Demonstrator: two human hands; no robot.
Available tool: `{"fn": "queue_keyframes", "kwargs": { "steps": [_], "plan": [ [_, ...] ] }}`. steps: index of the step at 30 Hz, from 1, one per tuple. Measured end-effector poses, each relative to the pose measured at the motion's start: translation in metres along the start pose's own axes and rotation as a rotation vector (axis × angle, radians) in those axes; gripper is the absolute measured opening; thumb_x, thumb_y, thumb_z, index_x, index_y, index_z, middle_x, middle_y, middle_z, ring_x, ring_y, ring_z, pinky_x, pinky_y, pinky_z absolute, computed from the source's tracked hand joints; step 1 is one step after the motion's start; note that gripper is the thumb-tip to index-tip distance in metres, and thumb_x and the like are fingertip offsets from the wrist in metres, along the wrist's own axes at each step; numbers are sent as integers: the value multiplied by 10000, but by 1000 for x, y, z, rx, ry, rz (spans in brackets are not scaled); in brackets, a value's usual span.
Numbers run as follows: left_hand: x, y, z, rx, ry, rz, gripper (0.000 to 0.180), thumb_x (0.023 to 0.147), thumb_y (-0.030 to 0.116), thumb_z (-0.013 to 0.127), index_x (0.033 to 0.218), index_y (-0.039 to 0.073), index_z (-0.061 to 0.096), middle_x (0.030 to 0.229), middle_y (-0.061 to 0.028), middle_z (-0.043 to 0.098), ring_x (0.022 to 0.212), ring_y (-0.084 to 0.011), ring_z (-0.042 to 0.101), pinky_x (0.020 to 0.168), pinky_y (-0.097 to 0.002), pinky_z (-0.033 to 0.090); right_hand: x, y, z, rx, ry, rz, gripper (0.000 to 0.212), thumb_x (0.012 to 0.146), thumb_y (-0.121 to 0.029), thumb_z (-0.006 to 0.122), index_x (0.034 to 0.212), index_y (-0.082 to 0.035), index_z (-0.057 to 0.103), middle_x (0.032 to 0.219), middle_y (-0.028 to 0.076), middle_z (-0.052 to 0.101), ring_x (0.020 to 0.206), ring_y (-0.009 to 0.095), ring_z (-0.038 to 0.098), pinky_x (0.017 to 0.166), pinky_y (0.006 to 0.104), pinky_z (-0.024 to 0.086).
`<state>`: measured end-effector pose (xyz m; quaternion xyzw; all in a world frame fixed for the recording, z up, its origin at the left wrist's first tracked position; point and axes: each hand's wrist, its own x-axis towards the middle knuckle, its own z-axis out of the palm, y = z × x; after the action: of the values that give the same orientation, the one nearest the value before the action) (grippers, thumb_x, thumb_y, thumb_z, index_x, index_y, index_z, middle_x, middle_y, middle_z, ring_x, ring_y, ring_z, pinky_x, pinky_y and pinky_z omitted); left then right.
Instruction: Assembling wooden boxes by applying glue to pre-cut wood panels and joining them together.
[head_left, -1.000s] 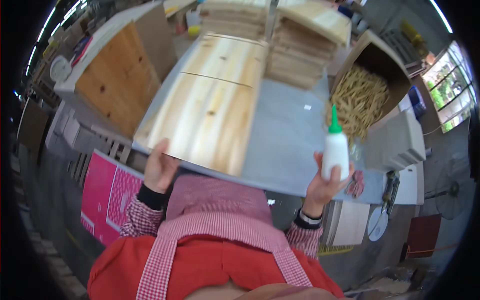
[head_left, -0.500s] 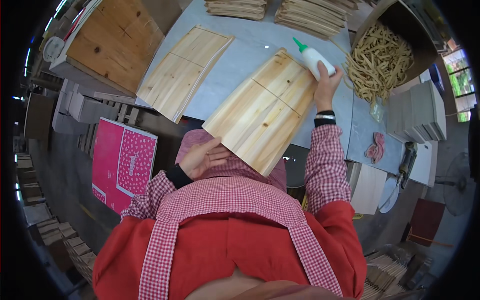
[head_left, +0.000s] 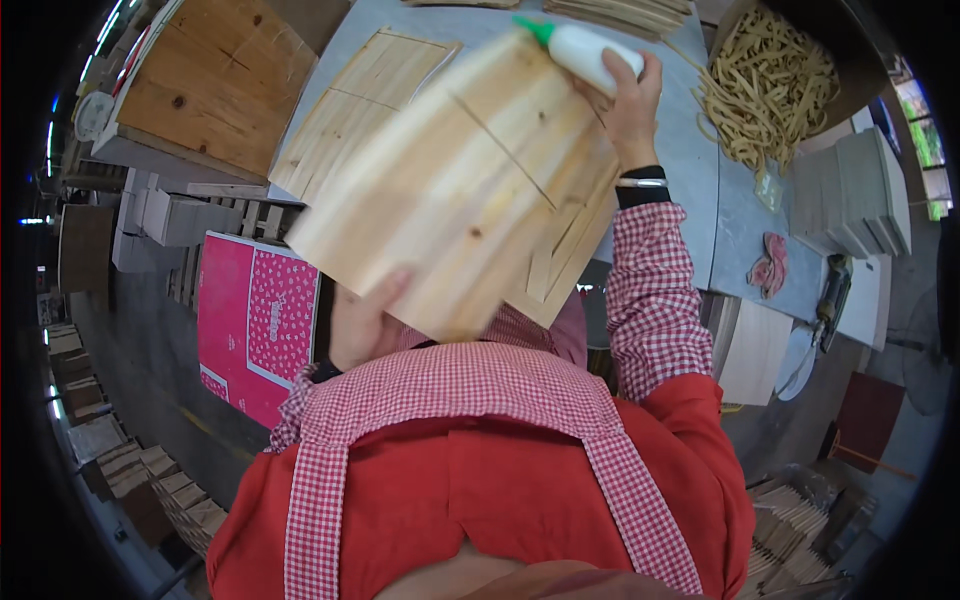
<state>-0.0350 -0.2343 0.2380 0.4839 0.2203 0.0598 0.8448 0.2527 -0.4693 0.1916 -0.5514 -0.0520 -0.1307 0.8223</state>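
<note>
Left hand (head_left: pixel 362 318) grips the near lower edge of one wooden panel (head_left: pixel 455 190), fingers curled under it, thumb on top. Right hand (head_left: pixel 625 105) is wrapped around one white glue bottle (head_left: pixel 590 50) with a green nozzle, at the panel's far right corner. The panel is raised and tilted above the grey worktop (head_left: pixel 690 190), overhanging its near edge. A second panel (head_left: pixel 360 105) lies flat beyond, and one box of wood strips (head_left: pixel 770 90) stands to the right.

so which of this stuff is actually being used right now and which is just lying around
In use:
wooden panel, lifted off the bench by the left hand
glue bottle, in the right hand

Lying about:
second panel on the bench
box of wood strips
pink rag
pink board
</note>
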Motion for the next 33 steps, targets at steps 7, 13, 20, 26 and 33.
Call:
{"fn": "queue_keyframes", "kwargs": {
  "steps": [7, 13, 20, 26, 33],
  "plan": [
    [4, 30, -8, 697, -107, 570, 386, 865, -1, 614, 1240, -25, 527, 1210, -154, 595, 1127, -286, 581, 950, -392, 478, -27, -97, -13, 253, 157, -507, 526, 830, -368, 554, 1156, 40, 497, 1097, 194, 585, 976, 350, 625, 858, 497, 551],
    [38, -18, 12, 1401, -583, 1264, 398, 785, 85, 622, 1179, 39, 592, 1200, -127, 621, 1166, -317, 567, 958, -426, 463, -81, -120, -69, 149, 389, -504, 552, 839, -403, 513, 1148, 54, 508, 1062, 206, 598, 897, 330, 643, 853, 500, 545],
    [54, -68, -4, 1781, -873, 1234, 467, 838, 168, 524, 1302, 109, 515, 1393, -87, 480, 1327, -279, 419, 1047, -476, 376, -125, -114, -113, 74, 572, -423, 540, 858, -394, 509, 1135, 69, 514, 1019, 197, 605, 837, 298, 646, 804, 469, 560],
    [61, -72, 1, 1695, -786, 1320, 460, 830, 134, 548, 1290, 124, 529, 1358, -85, 511, 1294, -269, 457, 1019, -449, 407, -149, -111, -117, 39, 496, -321, 463, 896, -354, 547, 1118, 50, 501, 1003, 186, 601, 779, 281, 646, 754, 404, 574],
    [32, -7, 57, 849, -327, 45, 411, 915, 122, 568, 1306, 32, 480, 1324, -130, 521, 1221, -246, 516, 1000, -413, 433, -139, -117, -117, 14, 390, -363, 419, 887, -244, 625, 1167, -23, 405, 1014, 198, 583, 737, 297, 644, 697, 384, 572]
  ]
}}
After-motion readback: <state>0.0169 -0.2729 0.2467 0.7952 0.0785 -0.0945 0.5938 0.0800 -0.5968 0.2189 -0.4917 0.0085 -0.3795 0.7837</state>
